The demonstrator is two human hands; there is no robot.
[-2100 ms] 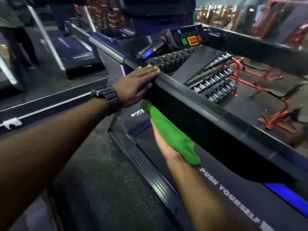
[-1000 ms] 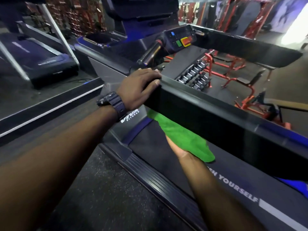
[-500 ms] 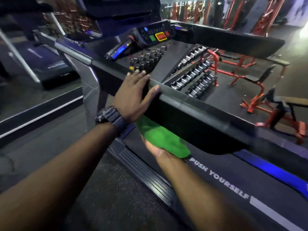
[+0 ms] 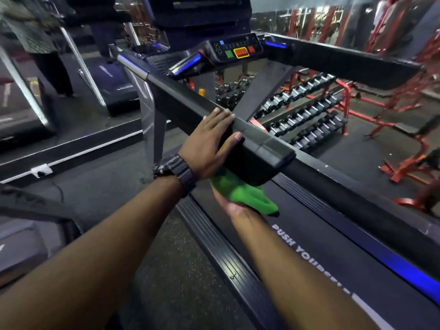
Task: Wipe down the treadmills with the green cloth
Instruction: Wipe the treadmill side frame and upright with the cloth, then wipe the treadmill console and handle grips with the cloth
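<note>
Green cloth [image 4: 247, 197] under smooth handrail [image 4: 190, 102]

Dim, wide-angle warp, blurred edges.

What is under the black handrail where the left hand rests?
Under the handrail the right hand presses the green cloth upward. The rail hides its fingers and the cloth's upper part.

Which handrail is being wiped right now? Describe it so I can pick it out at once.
Start at the treadmill console with the red and green buttons. The handrail runs from its left side toward the camera, with the left hand resting on top and the right hand pressing the green cloth under its end. The other handrail on the far side has no hands on it.
</note>
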